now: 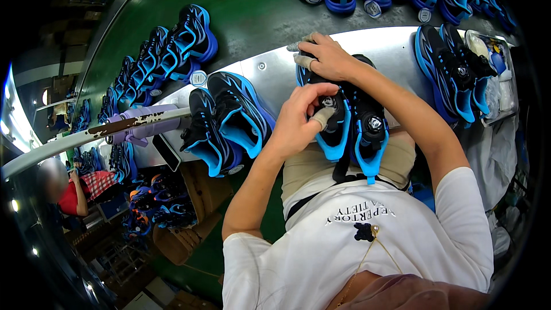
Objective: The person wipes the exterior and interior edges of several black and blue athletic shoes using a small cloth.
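Note:
A pair of black and blue sneakers lies in front of me on the metal bench edge, toes pointing away. On the left sneaker [337,138] of the pair, my left hand [301,117] is closed by the tongue, its thumb in a finger cover next to a round lacing dial. Over the toe of the same sneaker, my right hand [327,60] is wrapped, with covers on some fingertips. The right sneaker [367,106] stands beside it, partly behind my right forearm, its dial [374,124] and light blue heel loop showing.
Another sneaker pair [232,115] stands to the left, near a phone [166,152] and a lilac bottle [140,126]. To the right are a further pair [453,74] and a tray [501,74] of small items. Sneaker rows line the green surface [241,0]. A co-worker [80,192] sits at far left.

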The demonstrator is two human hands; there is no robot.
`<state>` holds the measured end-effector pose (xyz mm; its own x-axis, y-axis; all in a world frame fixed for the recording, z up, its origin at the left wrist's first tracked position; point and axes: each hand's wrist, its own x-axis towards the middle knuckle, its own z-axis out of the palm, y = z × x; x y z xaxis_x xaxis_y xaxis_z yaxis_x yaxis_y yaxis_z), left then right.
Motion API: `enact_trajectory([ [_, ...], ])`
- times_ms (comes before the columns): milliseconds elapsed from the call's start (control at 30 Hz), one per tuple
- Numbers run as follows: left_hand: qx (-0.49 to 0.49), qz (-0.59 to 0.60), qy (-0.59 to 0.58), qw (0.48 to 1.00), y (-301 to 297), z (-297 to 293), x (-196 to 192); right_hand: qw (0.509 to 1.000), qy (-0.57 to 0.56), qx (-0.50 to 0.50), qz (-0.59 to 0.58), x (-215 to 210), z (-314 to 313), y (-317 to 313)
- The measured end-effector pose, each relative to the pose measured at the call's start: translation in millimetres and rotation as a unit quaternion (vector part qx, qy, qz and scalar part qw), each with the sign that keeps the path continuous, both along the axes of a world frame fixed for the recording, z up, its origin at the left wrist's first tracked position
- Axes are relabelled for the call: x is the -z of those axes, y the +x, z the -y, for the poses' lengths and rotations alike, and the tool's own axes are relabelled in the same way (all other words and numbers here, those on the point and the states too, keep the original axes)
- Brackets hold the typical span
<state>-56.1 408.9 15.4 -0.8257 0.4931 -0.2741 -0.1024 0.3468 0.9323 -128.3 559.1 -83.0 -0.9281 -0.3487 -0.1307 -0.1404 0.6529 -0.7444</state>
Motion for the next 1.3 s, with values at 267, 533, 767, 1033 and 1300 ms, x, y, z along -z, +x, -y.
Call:
enact_trajectory([
  [267,0.002,-0.024,-0.061,0.998,4,-2,-2,0.999,-0.032,0.007,-0.009,8,0,0],
  [533,-0.088,-0.183,-0.195,0.96,17,-13,2,0.999,-0.045,0.007,-0.018,12,0,0],
  [767,0.108,-0.151,-0.028,0.982,-10,10,18,0.998,-0.065,0.006,-0.012,11,1,-1],
  [1033,-0.091,-0.188,-0.159,0.965,20,-8,11,0.997,-0.071,0.008,-0.006,13,0,-1],
  [1300,-0.031,-0.19,-0.081,0.978,14,-5,13,0.994,-0.1,0.0,0.032,13,-2,-4],
])
